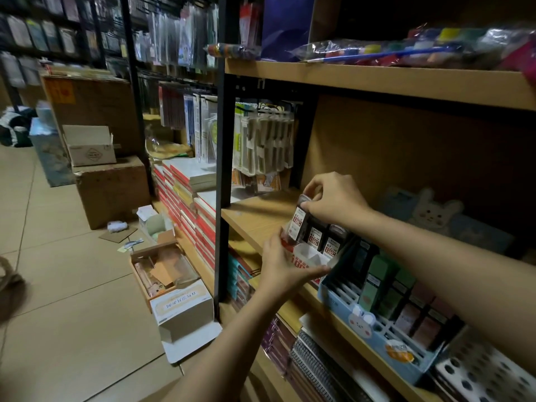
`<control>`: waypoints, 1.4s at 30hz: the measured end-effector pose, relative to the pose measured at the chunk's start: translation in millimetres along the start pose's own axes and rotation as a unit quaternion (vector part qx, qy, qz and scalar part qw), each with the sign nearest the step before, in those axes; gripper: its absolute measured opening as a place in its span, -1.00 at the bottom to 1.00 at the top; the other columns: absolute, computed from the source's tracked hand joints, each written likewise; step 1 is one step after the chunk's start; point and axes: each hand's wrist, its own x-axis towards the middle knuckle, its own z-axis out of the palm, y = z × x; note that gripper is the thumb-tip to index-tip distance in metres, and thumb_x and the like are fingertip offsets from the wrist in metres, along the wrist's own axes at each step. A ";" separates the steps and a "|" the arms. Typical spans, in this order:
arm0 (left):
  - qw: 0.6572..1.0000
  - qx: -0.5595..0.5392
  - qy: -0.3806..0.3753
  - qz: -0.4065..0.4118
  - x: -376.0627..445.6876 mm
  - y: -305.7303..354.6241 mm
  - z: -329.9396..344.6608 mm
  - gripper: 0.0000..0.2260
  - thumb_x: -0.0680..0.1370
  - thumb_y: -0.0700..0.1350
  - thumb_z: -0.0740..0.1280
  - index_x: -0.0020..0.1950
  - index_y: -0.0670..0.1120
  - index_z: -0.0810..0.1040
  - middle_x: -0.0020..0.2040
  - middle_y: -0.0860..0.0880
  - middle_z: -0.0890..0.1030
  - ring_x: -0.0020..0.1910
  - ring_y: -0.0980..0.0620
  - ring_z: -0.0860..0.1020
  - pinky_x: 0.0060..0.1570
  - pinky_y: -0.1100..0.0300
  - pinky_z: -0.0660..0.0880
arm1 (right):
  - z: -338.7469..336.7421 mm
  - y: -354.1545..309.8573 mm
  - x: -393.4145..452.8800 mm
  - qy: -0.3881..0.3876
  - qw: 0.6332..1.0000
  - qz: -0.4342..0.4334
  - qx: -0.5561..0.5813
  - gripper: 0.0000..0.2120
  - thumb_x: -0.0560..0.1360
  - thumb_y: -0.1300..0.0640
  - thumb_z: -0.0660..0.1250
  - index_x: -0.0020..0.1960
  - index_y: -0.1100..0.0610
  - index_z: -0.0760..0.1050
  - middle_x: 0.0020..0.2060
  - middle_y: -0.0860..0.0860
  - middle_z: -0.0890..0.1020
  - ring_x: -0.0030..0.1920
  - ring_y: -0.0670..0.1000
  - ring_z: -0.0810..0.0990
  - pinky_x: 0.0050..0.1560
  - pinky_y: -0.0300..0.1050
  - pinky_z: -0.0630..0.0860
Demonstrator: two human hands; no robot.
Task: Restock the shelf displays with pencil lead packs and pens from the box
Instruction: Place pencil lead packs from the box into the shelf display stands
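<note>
A small red-and-white display tray point(307, 258) stands on the wooden shelf point(258, 216), with black pencil lead packs point(316, 235) upright in its slots. My right hand point(333, 198) pinches the top of one black lead pack point(298, 224), which leans at the tray's left end. My left hand point(282, 265) grips the tray's front left corner from below, the fingers stretched along its front. An open brown box point(162, 271) with stock in it lies on the floor to the left.
A blue display rack point(377, 323) with green and pink packs sits right of the tray. Spiral notebooks point(313, 364) fill the shelf below. A white box point(182, 309), stacked books point(185, 198) and cardboard cartons point(113, 190) crowd the floor by the black shelf post point(223, 175).
</note>
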 end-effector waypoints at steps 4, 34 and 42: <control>0.999 0.031 0.002 0.009 -1.0 -5.8 3.3 0.12 0.20 0.04 0.64 0.56 0.01 0.01 0.49 0.01 0.17 0.45 0.00 0.22 0.45 -0.01 0.27 | 9.4 2.0 -8.9 0.041 0.997 -0.030 -0.065 -0.93 0.42 0.03 0.46 -0.11 -0.03 0.63 -0.20 -0.03 0.64 -0.08 0.07 0.61 -0.11 -0.11 0.48; 0.862 0.075 0.061 -0.498 -364.8 -250.0 -30.9 -0.55 0.50 -0.24 0.34 0.39 -0.18 0.41 0.27 -0.29 0.50 0.17 -0.27 0.54 0.15 0.01 0.54 | 214.2 9.7 -359.0 -0.456 0.890 0.007 0.008 -0.78 0.55 0.03 0.32 0.11 0.12 0.60 0.06 0.01 0.66 0.05 0.04 0.61 0.03 -0.13 0.52; 0.853 0.147 -0.073 -0.496 -380.0 -304.7 9.4 -0.45 0.41 -0.20 0.50 0.35 -0.06 0.39 0.29 -0.10 0.46 0.19 -0.08 0.52 0.18 0.04 0.54 | 293.6 34.0 -411.9 -0.519 0.853 0.057 -0.006 -0.65 0.47 0.14 0.46 0.23 0.13 0.51 0.12 0.07 0.59 0.09 0.03 0.56 -0.07 -0.21 0.45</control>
